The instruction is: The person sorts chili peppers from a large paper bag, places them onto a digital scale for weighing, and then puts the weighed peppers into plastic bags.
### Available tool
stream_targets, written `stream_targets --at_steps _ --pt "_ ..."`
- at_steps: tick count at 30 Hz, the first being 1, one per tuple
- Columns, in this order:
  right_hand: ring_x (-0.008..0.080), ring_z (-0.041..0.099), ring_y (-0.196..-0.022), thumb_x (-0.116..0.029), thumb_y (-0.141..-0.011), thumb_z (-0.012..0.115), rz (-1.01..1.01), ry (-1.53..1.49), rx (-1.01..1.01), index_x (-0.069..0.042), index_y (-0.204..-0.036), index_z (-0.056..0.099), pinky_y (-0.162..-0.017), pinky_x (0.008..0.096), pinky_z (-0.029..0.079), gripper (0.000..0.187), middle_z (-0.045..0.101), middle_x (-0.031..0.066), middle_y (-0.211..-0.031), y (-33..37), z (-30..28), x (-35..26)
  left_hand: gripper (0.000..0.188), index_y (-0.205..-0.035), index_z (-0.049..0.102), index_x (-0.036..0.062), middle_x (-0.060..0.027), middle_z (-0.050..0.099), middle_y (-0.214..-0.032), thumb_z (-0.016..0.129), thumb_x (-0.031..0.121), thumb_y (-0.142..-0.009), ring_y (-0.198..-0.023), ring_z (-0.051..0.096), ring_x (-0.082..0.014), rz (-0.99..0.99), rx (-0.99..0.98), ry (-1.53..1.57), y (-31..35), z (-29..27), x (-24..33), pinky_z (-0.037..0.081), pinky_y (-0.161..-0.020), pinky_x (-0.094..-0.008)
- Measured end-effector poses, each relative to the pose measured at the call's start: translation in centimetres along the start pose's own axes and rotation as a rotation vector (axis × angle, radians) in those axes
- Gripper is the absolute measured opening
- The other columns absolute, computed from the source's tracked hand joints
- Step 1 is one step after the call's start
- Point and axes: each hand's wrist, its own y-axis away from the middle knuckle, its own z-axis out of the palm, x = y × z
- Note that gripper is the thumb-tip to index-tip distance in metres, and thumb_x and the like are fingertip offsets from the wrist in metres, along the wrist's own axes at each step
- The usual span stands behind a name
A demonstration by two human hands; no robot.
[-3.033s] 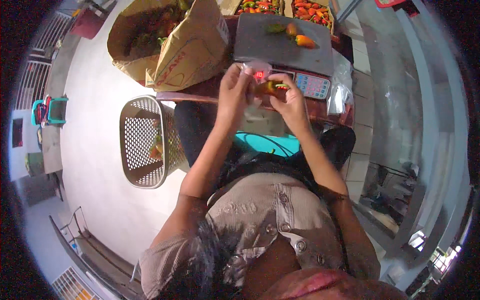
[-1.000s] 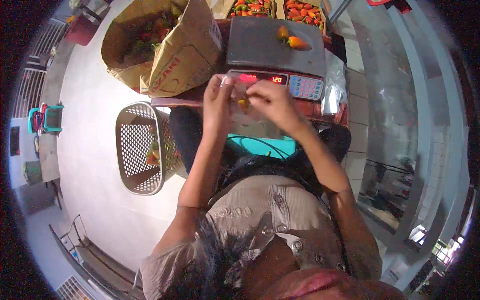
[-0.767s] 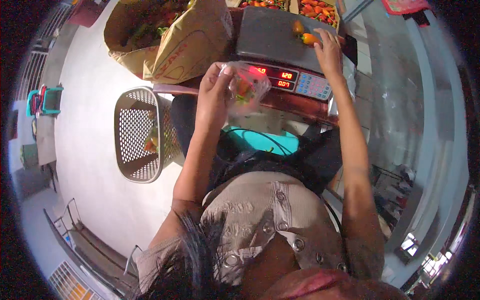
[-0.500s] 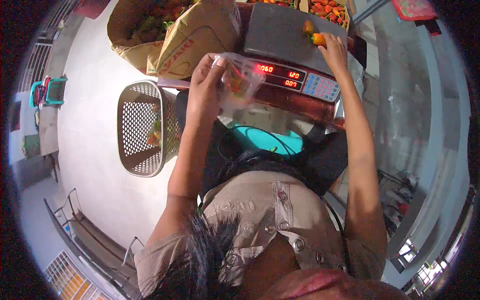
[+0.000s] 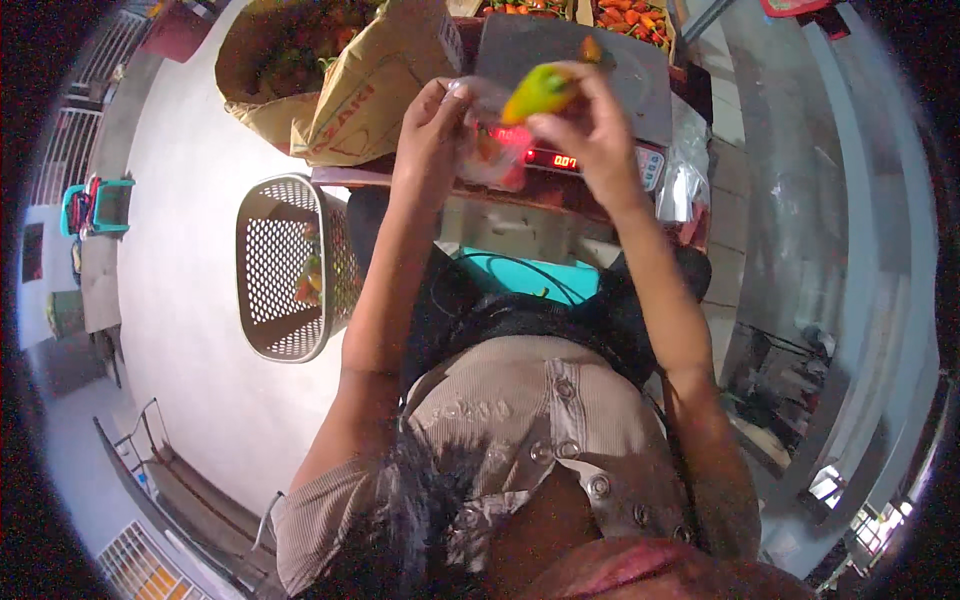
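While the left hand (image 5: 428, 130) pinches the top of a clear bag (image 5: 490, 165) with red and orange bits inside, the right hand (image 5: 598, 125) holds a green and yellow pepper (image 5: 540, 95) just beside it. The right fingers are closed around that pepper.

Past the right fingers is the flat gray scale (image 5: 645, 100), and one small orange pepper (image 5: 590, 47) lies on it. Farther off are red peppers (image 5: 630, 20) in a box (image 5: 583, 12). The big brown paper bag (image 5: 370, 100) is left of the left fingers, and the holey basket (image 5: 268, 240) is lower down on that side. Shiny plastic (image 5: 685, 175) sits to the right of the right fingers, on the surface (image 5: 575, 200). The clear bag and the right hand block part of the red lights and buttons.

Half a second ago, the right fingers are out touching a pepper on the scale, and two peppers are there. Now there is just one.
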Motion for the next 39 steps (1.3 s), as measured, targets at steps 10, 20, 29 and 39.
stream_targets --at_steps 10,20,29,39 --pt "0.0281 0.06 -0.094 -0.003 -0.07 0.06 0.091 0.97 -0.711 0.004 -0.106 0.05 -0.082 0.0372 0.045 0.038 0.057 0.0249 -0.101 -0.4 0.4 -2.4 0.015 -0.089 0.053 0.0091 0.0061 0.048 -0.067 0.051 0.024 -0.091 -0.055 0.041 -0.0025 0.032 -0.094 0.002 0.4 1.7 -0.5 0.032 -0.047 -0.0175" --pt "0.0257 0.061 -0.088 -0.011 -0.078 0.055 0.167 1.176 -0.856 0.004 -0.096 0.059 -0.078 0.0409 0.048 0.024 0.063 0.0173 -0.095 1.4 1.2 4.4 0.014 -0.087 0.051 0.0087 0.0036 0.052 -0.074 0.05 0.022 -0.092 -0.064 0.047 -0.0037 -0.09 -0.119 0.051 1.0 1.6 -3.5 0.036 -0.055 -0.0171" --pt "0.0303 0.06 -0.089 -0.009 -0.077 0.055 0.004 0.864 -0.781 0.0 -0.086 0.061 -0.08 0.0386 0.047 0.014 0.062 0.0184 -0.093 1.6 -0.4 6.1 0.014 -0.086 0.051 0.0085 0.0048 0.043 -0.063 0.051 0.022 -0.091 -0.053 0.038 -0.0025 -0.093 -0.069 0.105 -0.2 2.2 -3.4 0.03 -0.045 -0.018" --pt "0.029 0.059 -0.089 -0.023 -0.077 0.064 0.03 0.981 0.138 -0.005 -0.106 0.052 -0.076 0.0404 0.048 0.036 0.058 0.0166 -0.093 -10.3 -10.8 15.5 0.017 -0.085 0.05 0.0071 0.0058 0.043 -0.063 0.052 0.023 -0.09 -0.05 0.035 -0.0017 -0.084 -0.09 0.145 -1.3 0.4 1.1 0.026 -0.044 -0.0174"
